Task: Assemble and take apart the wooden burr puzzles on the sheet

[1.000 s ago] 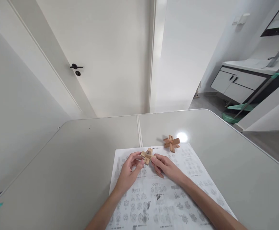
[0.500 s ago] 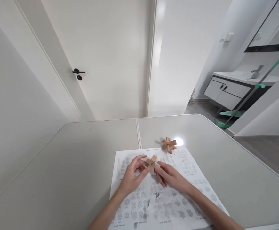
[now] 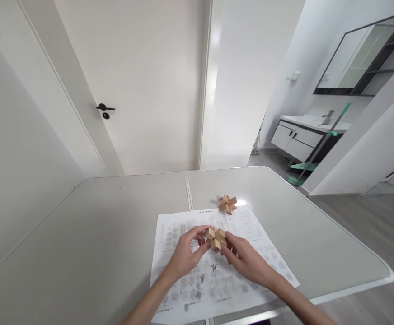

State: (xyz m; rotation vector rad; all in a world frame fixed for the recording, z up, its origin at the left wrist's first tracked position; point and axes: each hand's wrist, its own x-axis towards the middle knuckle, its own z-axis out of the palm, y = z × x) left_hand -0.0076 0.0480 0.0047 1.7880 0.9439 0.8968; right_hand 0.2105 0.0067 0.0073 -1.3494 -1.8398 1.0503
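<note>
Both my hands hold a small wooden interlocking puzzle (image 3: 215, 237) just above a printed sheet (image 3: 213, 275) on the grey table (image 3: 98, 234). My left hand (image 3: 183, 255) pinches its left side with thumb and fingers. On its right side my right hand (image 3: 246, 259) grips it with curled fingers. A second wooden burr puzzle (image 3: 227, 204) lies on the table at the sheet's far edge, beyond my hands and untouched.
A seam (image 3: 188, 198) splits the table down the middle. Its rounded right edge (image 3: 369, 266) drops to the wood floor. A white door with a black handle (image 3: 104, 108) stands behind. At the right are a vanity (image 3: 302, 135) and a green mop (image 3: 314, 149).
The held puzzle has been turned in my fingers, so its marked face no longer shows. My hands sit slightly nearer me on the sheet, and the view has swung rightward.
</note>
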